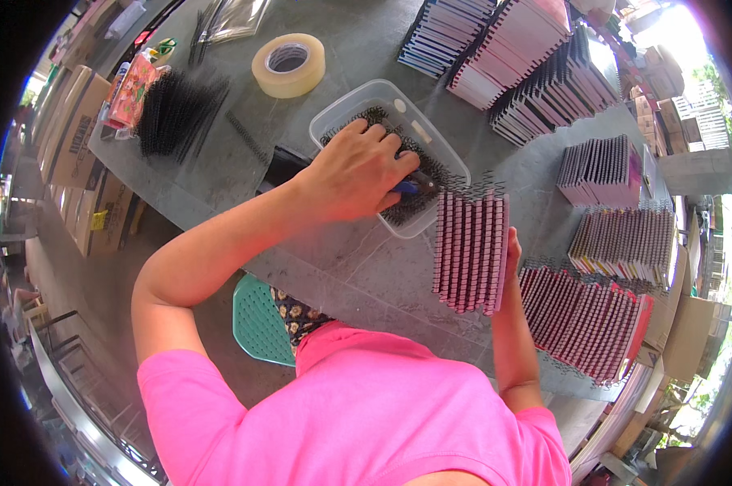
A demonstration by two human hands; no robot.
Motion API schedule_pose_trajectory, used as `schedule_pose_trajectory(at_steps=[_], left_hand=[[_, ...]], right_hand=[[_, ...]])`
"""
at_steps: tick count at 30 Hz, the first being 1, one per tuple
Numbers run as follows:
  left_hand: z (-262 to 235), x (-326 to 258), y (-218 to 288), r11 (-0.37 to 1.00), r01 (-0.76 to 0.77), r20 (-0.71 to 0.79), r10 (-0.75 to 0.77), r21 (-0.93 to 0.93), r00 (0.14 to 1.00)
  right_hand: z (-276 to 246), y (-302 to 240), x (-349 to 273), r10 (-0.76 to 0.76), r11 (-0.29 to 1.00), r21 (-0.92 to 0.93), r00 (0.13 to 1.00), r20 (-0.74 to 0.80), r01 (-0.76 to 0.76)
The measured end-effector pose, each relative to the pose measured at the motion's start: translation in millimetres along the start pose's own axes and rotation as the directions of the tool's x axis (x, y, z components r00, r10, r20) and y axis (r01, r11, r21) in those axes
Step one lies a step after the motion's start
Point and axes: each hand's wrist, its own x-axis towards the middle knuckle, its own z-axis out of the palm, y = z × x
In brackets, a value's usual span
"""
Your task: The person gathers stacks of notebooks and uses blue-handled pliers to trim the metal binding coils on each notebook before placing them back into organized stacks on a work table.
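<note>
Centrally in the frame, the left hand [356, 172] is laid into a clear plastic tub [346, 107] of black wire coils [431, 170], its fingers closed around a blue-handled tool [407, 188]. Just right of the tub, a stack of pink spiral notebooks [470, 251] is steadied by the right hand [512, 253], mostly hidden behind it, so its grip cannot be told. A tape roll [288, 65] lies at upper centre.

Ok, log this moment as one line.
left hand in clear tub of black spiral coils | right hand steadying pink notebook stack

One tape roll [288, 65] — one plastic tub [346, 105]
</note>
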Motion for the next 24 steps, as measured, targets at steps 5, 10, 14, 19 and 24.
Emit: schedule_pose_trajectory(at_steps=[5,10,14,19,24], left_hand=[[9.1,-6.7,-8.6,0.992,0.126,0.132,-0.125,-0.003,0.983],[4.5,-6.9,-14.7,0.994,0.11,-0.066,-0.111,-0.011,0.992],[6.4,0.2,-6.9,0.997,0.081,-0.09,-0.081,-0.005,0.993],[9.8,2.0,-8.1,0.996,0.088,0.002,-0.088,-0.022,0.996],[9.2,0.0,-9.4,0.987,0.154,0.169,-0.145,-0.039,0.975]], right_hand=[[11.2,-3.9,-1.7,0.004,0.997,-0.073,0.98,-0.199,-0.019],[24.8,-15.7,5.1,0.034,0.998,-0.047,0.985,-0.166,-0.042],[26.1,-18.3,9.1,0.08,0.996,-0.036,0.989,-0.123,-0.085],[24.7,-19.4,11.1,0.106,0.993,-0.037,0.983,-0.151,-0.113],[23.7,-18.9,12.2,0.126,0.99,-0.039,0.978,-0.166,-0.135]])
